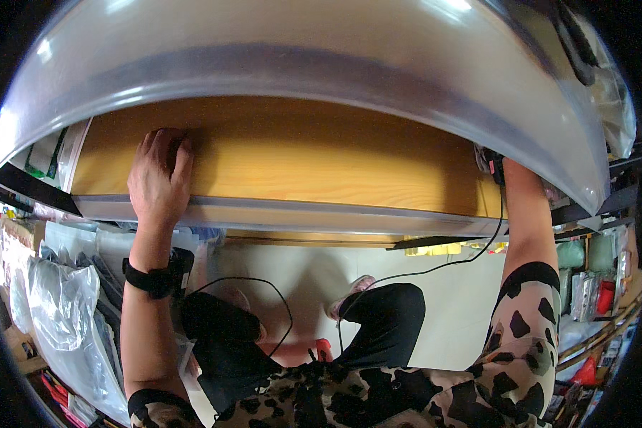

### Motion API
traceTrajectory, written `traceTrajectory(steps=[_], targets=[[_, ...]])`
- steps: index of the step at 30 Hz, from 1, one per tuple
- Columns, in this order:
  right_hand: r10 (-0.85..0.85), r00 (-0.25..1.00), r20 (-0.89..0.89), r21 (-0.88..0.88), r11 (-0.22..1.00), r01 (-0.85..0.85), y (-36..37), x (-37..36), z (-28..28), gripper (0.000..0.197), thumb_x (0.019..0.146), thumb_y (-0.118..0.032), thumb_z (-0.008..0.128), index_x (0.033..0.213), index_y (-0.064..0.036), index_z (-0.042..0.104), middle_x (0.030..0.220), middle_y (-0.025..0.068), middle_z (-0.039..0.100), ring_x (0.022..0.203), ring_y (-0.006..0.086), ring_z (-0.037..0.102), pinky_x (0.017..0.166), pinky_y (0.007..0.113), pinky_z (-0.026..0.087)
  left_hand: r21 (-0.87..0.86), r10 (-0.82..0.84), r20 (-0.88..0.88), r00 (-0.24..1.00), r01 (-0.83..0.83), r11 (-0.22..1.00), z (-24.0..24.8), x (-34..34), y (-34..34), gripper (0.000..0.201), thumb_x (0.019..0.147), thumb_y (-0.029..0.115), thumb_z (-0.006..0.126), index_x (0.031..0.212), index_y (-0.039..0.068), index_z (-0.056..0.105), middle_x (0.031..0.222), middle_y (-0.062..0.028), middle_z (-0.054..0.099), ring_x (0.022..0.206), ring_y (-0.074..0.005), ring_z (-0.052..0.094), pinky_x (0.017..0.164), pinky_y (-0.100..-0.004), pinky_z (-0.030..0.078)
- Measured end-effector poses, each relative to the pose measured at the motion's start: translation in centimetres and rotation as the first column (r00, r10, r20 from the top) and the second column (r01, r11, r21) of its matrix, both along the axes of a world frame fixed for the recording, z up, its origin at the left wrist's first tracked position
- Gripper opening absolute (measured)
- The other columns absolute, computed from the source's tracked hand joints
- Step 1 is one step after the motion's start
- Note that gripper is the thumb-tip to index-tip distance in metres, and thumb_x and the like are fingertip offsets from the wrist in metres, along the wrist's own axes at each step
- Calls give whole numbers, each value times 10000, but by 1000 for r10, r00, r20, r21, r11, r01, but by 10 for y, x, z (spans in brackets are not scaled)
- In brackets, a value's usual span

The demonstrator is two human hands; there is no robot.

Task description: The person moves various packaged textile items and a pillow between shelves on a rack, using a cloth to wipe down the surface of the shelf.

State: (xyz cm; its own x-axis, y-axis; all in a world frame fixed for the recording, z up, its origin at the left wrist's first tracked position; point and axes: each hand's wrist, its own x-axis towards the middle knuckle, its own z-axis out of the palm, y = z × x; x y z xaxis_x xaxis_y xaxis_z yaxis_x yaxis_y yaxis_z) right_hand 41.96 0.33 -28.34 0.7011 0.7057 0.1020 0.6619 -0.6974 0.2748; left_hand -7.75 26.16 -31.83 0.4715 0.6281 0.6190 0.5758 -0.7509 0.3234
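My left hand (pixel 160 175) rests on the left part of a yellowish wooden shelf board (pixel 321 160), its fingers loosely bent and the thumb apart from them. Nothing shows in its grasp, though the fingertips are partly hidden. A black strap (pixel 150 278) with a small dark device circles that wrist. At the board's right end, my right forearm (pixel 528 217) reaches under a clear plastic sheet (pixel 321 78) that bulges over the shelf. The sheet's edge hides my right hand and its fingers. Beside that wrist sits a small black device (pixel 491 164).
A thin black cable (pixel 435 267) hangs from the right wrist's device toward my lap. Plastic-wrapped packages (pixel 64 307) are piled at the left. Packed goods (pixel 585 292) fill racks at the right. My black-trousered legs (pixel 381 321) are below, over a pale floor (pixel 456 314).
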Motion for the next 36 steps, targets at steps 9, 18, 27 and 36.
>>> traceTrajectory(steps=[9,18,27,36], targets=[[-17,1000,-22,-25,1000,16,-9,-9,-4,287,737,-178,437,879,13,597,975,229,566,883,378,545,786,424,419,-33,-44,26,999,45,998,-1,-3,3,228,800,215,495,929,40,564,904,-153,553,841,-348,530,724,-404,428],[-71,997,-5,-86,994,71,-44,-15,1,319,729,-195,430,901,11,603,1008,228,565,907,374,546,808,416,416,-62,-71,12,997,72,995,0,-3,2,240,803,236,479,921,43,558,905,-158,548,848,-356,520,722,-416,424],[-184,978,99,-97,976,194,-101,-29,-4,353,721,-212,424,924,9,609,1042,228,563,931,369,547,831,408,412,13,-65,-19,998,66,998,0,-4,1,248,803,237,458,895,35,568,918,-155,554,860,-350,520,734,-422,419],[-253,934,-252,-554,829,75,-81,-56,-7,387,780,-335,424,1027,-77,573,1088,142,561,1007,337,528,814,392,428,-17,20,-114,993,-22,1000,1,-6,-2,251,790,227,465,896,32,582,924,-164,561,875,-345,522,761,-425,420]])
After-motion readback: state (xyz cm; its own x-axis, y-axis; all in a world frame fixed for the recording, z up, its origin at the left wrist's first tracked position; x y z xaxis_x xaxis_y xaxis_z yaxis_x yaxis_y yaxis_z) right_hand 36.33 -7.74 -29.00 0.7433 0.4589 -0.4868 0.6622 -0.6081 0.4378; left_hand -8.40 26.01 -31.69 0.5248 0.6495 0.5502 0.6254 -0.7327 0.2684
